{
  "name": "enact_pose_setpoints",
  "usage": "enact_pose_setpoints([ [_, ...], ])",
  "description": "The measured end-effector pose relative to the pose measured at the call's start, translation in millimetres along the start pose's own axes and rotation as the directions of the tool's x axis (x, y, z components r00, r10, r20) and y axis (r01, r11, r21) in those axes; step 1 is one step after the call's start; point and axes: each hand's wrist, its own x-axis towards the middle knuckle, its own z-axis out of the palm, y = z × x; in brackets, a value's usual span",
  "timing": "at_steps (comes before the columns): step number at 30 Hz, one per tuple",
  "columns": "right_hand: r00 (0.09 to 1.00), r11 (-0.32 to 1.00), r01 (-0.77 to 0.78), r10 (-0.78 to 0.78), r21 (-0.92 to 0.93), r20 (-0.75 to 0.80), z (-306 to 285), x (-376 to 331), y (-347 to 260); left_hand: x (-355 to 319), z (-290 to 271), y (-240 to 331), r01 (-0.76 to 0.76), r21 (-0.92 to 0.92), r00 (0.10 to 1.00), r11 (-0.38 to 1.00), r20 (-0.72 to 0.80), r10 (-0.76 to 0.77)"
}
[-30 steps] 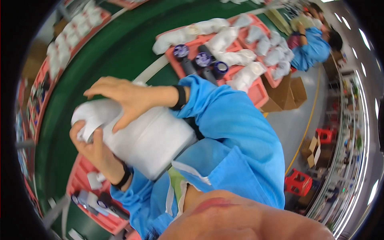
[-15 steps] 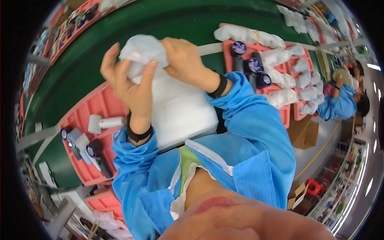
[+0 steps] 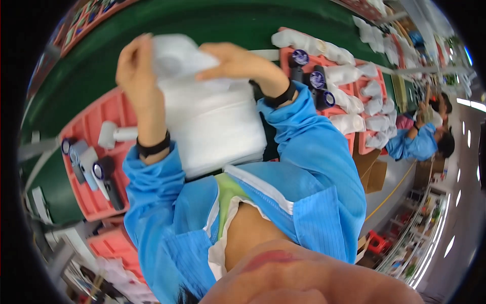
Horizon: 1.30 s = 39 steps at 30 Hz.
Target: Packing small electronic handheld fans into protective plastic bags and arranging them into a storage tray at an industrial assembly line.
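Observation:
A thin white foam bag (image 3: 182,54) is raised between my two hands, above the far end of a thick stack of white foam bags (image 3: 215,126). My left hand (image 3: 136,66) is closed on the bag's left edge, its fingers curled and slightly blurred. From the right, my right hand (image 3: 240,63) has the bag's right side between its thumb and fingers. The bag looks bulged, but what it contains, if anything, is hidden. Black bands circle both my wrists.
On the left, a pink tray (image 3: 91,197) carries several handheld fans and a white hammer-shaped device (image 3: 114,134). Pink trays at right hold dark fans with purple fronts (image 3: 317,79) and white-wrapped pieces (image 3: 347,96). The bench is green (image 3: 228,20). People in blue (image 3: 415,142) sit far right.
My left hand has turned and moved left and slightly up, its fingers now curled. The right hand has dropped a little, thumb and fingers spread wider. The bag looks flatter and less round.

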Motion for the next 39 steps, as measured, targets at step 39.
enact_pose_setpoints([
  [39, 0.946, 0.920, 0.151, -0.029, -0.363, 0.322, 128, 155, -89, -42, -38, -175, -0.721, 0.195, 0.231, 0.664, 0.972, -0.034],
])
